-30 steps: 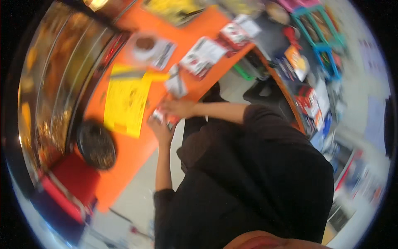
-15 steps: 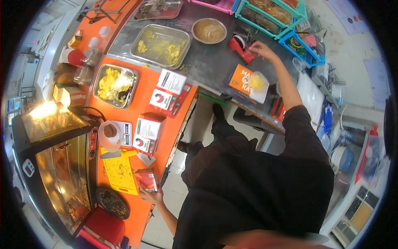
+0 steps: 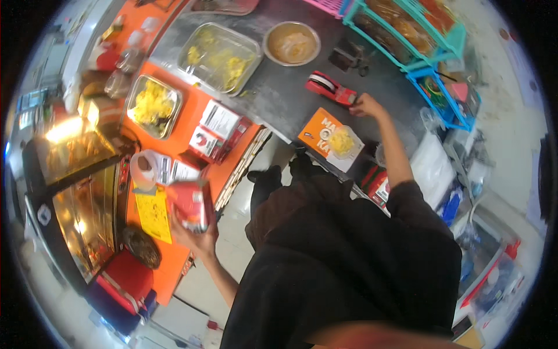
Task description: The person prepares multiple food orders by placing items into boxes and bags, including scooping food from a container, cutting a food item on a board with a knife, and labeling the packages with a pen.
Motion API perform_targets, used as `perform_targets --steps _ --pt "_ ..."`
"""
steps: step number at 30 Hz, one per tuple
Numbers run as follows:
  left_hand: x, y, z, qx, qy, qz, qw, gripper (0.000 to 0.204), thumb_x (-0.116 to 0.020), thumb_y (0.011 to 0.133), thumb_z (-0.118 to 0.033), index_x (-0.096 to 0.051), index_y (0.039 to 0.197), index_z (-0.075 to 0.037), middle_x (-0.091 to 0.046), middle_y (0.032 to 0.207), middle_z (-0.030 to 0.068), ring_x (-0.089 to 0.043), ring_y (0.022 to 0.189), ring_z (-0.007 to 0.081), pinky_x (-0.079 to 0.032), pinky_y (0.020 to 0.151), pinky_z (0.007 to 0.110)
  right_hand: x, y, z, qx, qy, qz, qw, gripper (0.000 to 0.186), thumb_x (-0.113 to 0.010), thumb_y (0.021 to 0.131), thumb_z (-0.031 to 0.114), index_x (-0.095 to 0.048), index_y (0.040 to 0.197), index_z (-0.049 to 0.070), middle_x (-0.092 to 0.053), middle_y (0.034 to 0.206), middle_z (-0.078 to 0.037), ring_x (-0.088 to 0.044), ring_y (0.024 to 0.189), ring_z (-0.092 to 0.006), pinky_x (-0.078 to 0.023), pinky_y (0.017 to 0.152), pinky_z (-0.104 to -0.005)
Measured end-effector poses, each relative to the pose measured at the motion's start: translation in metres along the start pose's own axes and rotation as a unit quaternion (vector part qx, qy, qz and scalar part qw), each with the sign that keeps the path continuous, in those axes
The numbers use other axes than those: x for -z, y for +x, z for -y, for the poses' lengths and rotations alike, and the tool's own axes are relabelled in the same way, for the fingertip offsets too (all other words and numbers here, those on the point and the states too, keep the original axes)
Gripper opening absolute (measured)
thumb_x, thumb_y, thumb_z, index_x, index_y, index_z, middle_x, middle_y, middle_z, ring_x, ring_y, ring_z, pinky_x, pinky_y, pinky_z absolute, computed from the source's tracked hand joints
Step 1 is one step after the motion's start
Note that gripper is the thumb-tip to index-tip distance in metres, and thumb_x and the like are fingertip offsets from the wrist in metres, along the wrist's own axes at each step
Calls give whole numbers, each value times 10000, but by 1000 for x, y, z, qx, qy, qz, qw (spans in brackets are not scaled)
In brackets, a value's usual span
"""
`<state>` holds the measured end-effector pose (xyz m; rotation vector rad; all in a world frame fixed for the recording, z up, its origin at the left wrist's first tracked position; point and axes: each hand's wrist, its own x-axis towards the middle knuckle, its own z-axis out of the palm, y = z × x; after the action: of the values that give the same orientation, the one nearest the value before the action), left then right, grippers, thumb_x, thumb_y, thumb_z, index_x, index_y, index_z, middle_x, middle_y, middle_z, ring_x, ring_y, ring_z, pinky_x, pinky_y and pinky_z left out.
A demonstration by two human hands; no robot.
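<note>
My left hand (image 3: pixel 197 237) is closed round a red and white carton (image 3: pixel 190 203), held above the orange counter near the yellow cutting board (image 3: pixel 152 212). Further right, my right hand (image 3: pixel 367 107) pinches the near end of a red tape dispenser (image 3: pixel 330 88), which carries a roll of tape and rests on the dark metal table. Any strip of tape between the fingers is too small to make out. Just below that hand lies an orange and white box (image 3: pixel 317 129), with a clear tub of yellow food (image 3: pixel 342 142) on top.
Steel trays of yellow food (image 3: pixel 220 58) (image 3: pixel 154 106) and a metal bowl (image 3: pixel 292 43) stand behind. Red and white cartons (image 3: pixel 218 131) line the orange counter (image 3: pixel 233 154). A lit glass warmer (image 3: pixel 84 215) stands left; teal baskets (image 3: pixel 401 35) and a blue basket (image 3: pixel 440 99) stand right.
My left hand has lifted the carton from the cutting board's side and brought it forward. The tape dispenser has shifted toward me, with my right hand at its end. The whole view has turned somewhat.
</note>
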<state>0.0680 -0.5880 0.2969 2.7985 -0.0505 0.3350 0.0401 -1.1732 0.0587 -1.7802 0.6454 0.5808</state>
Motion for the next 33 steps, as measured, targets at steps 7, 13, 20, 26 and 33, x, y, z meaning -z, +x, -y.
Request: perform_targets --steps 7,13,20,26,33 --pt "-29 42 -115 -98 17 -29 995 1009 -823 432 -280 -447 1367 -238 -432 1254 204 -421 1162 329 -260 937 487 -118 -163 242 324 96 247 908 314 -521 937 200 -676 727 24 -550 717 -9 -539 767 -98 -396 705 -244" --pt "-26 36 -121 -128 -31 -71 989 986 -783 383 -257 -505 1329 -267 -439 1210 197 -428 1156 313 -248 900 477 -234 -175 273 194 91 160 964 305 -594 912 273 -668 842 -14 -602 873 -104 -577 832 -154 -430 728 -277" --pt "24 -3 -19 -20 -50 7 999 989 -808 522 -337 -383 1406 -210 -392 1267 209 -387 1181 356 -272 946 496 -346 -156 256 342 247 225 878 511 -722 791 66 -480 1228 -46 -616 1086 -96 -632 914 -183 -535 790 -330" --pt "53 -53 180 22 -62 76 995 1102 -816 493 -287 -287 1454 -182 -401 1250 220 -386 1174 373 -267 959 501 -520 -134 248 197 133 462 854 149 -586 849 -28 -608 971 -111 -655 888 -158 -669 816 -231 -570 692 -319" --pt "17 -98 418 35 -12 138 990 1108 -820 445 -246 -322 1434 -221 -410 1258 189 -388 1183 340 -273 953 481 -744 -42 226 617 -364 -166 677 213 -531 790 69 -582 974 -24 -603 977 -148 -580 891 -300 -473 758 -387"
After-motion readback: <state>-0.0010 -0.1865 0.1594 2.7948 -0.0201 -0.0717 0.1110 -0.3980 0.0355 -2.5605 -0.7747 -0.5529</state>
